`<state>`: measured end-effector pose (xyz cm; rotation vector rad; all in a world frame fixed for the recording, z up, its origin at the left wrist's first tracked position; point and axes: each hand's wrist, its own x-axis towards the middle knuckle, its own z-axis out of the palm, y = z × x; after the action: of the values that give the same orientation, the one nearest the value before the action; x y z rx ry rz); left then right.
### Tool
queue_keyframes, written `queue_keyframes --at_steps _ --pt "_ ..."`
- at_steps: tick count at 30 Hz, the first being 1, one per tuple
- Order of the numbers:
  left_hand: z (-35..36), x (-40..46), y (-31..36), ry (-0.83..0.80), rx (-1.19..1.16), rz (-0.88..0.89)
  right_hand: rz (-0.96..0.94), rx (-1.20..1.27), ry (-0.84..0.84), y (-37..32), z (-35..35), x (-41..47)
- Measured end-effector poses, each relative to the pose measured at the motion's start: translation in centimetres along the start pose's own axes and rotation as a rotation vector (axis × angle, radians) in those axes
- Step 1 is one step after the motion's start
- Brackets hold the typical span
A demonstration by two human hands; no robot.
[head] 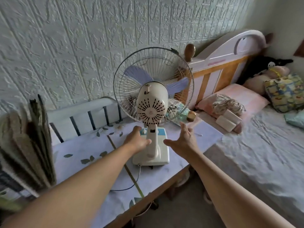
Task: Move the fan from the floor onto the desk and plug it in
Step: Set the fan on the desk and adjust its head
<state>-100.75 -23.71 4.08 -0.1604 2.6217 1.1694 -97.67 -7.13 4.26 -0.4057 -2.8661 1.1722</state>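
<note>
A: Start with the biggest thing. What lies beside the fan?

B: The bed (256, 145) fills the space to the right of the fan, with its wooden headboard (218, 63) just behind the fan's cage. The desk (82, 145), under a pale cloth printed with leaves, carries the fan.

A: And the fan itself?

B: The fan (153, 102) stands upright on the desk, its base flat on the cloth, the cream motor housing turned toward the camera and the wire cage with its lilac blades facing the wall. Its cord (130, 186) leaves the near edge of the base and curves over the desk toward the front edge; where it ends I cannot tell.

A: The hands?

B: The left hand (137, 141) lies at the left of the fan's neck, fingers loosely curled, thumb touching or almost touching the stem; it grips nothing firmly that I can see. The right hand (182, 139) is spread wide, palm toward the neck, just to the right of it and apart from it, holding nothing.

A: Anything small?

B: A small round gold-topped jar (191, 116) sits to the right of the fan's cage.
</note>
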Motion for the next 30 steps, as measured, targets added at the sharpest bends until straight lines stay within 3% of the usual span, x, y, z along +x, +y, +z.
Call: queue_keyframes --at_steps 12,17,22,30 --pt "6.5 4.3 -0.9 0.211 -0.090 -0.050 -0.040 -0.109 -0.085 5.8 5.0 5.4" --pt "9.2 6.0 -1.1 0.408 -0.169 -0.082 -0.098 -0.112 -0.132 8.1 7.7 8.8" --pt "10.6 7.1 -1.8 0.633 -0.043 -0.038 -0.106 -0.082 -0.149 10.0 10.5 11.4" --pt "9.9 7.2 -1.6 0.634 0.027 0.063 0.035 0.030 -0.245 10.3 12.6 13.2"
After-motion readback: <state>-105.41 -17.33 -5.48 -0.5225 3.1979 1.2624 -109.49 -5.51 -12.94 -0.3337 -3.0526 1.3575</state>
